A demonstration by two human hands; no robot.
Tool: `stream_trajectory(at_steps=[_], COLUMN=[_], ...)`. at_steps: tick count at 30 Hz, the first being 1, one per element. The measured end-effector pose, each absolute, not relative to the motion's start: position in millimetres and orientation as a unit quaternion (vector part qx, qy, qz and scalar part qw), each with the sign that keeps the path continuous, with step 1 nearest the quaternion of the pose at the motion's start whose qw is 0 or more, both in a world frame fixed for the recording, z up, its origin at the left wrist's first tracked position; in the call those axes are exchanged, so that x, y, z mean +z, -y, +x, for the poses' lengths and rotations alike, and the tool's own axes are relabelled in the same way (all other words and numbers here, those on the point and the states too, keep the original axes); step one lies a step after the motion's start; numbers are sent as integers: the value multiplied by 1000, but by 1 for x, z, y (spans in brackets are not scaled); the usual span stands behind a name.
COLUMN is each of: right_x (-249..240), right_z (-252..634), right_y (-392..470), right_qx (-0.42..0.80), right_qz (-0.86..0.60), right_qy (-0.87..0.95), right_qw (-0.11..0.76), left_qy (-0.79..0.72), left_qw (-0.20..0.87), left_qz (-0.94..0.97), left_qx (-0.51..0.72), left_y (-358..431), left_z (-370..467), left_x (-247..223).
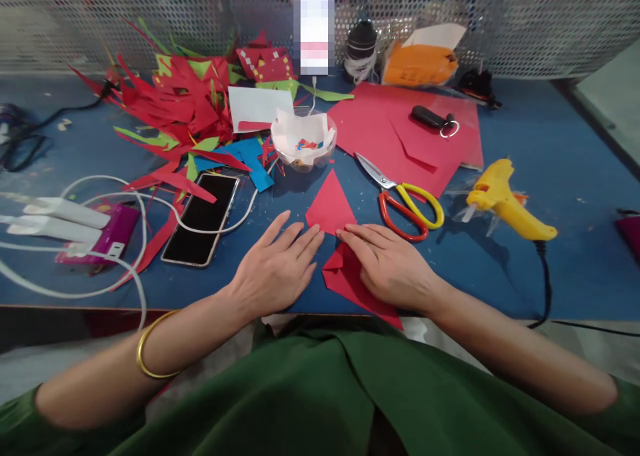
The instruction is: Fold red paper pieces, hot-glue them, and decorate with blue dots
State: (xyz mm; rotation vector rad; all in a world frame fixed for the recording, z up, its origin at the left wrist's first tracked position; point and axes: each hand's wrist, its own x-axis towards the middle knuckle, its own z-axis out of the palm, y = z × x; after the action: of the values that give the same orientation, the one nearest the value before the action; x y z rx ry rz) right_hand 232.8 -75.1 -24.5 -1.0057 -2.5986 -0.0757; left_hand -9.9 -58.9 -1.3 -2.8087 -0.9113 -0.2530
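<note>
A folded red paper piece (331, 206) with a pointed top lies on the blue table in front of me. My left hand (280, 266) rests flat with fingers spread, its fingertips at the lower left edge of that piece. The fingertips of my right hand (393, 263) touch its lower right edge, the fingers stretched out and lying flat. Under and beside my right hand is a second folded red paper (345, 279), partly covered by the palm, with one corner reaching past the table's front edge. Scissors (387, 186) with red and yellow handles lie open beyond my right hand.
A phone (203, 219), white cables and a purple power block (120, 233) are at the left. Paper scraps (185, 103) pile behind. A bowl (304, 143) stands mid-table. Red sheets (370, 123) with a key fob (429, 117) and a yellow glue gun (510, 203) are at the right.
</note>
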Motion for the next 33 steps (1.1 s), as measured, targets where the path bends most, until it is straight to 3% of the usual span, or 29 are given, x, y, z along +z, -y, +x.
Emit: stream_trajectory(at_steps=[10, 20, 26, 33], right_x=[-24, -25, -24, -25], right_z=[231, 232, 232, 236], right_y=[75, 74, 75, 72], right_qx=[-10, -13, -1, 74], right_qz=[-369, -365, -373, -398], right_qy=[916, 916, 913, 896], right_qw=[155, 166, 166, 184], left_qy=[333, 335, 530, 564], left_qw=[88, -12, -91, -162], left_qz=[-936, -939, -823, -801], left_qx=[-77, -74, -184, -120], left_y=[62, 50, 31, 0], left_z=[-9, -5, 9, 23], left_x=[2, 3, 1, 2])
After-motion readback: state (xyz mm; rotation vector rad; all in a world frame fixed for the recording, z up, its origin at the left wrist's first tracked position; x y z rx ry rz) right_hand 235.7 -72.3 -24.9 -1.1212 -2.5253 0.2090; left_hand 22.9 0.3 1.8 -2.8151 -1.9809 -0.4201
